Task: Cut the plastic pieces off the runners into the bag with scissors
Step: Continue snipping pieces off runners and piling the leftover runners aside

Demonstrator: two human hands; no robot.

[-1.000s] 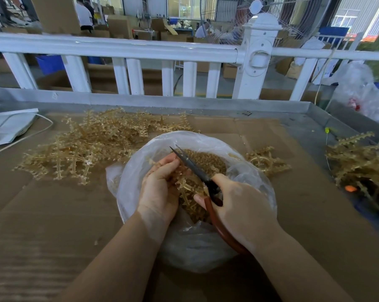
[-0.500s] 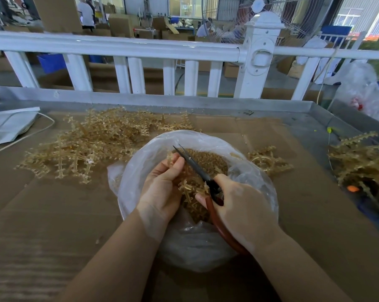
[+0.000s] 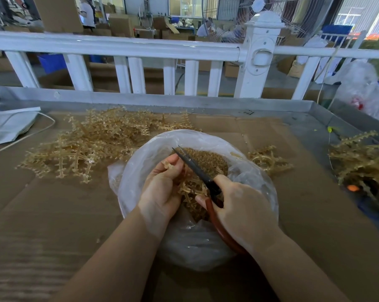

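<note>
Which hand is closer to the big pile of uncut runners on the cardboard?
The left. The left hand holds a runner over the bag, on the side where the pile of uncut runners lies. The right hand, gripping the scissors, is farther from it, across the bag.

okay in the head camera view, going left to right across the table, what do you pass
White bag with a cord → big pile of tan runners → left hand gripping a runner over the clear bag → scissors → right hand → small runner clump → far-right runner pile.
</note>
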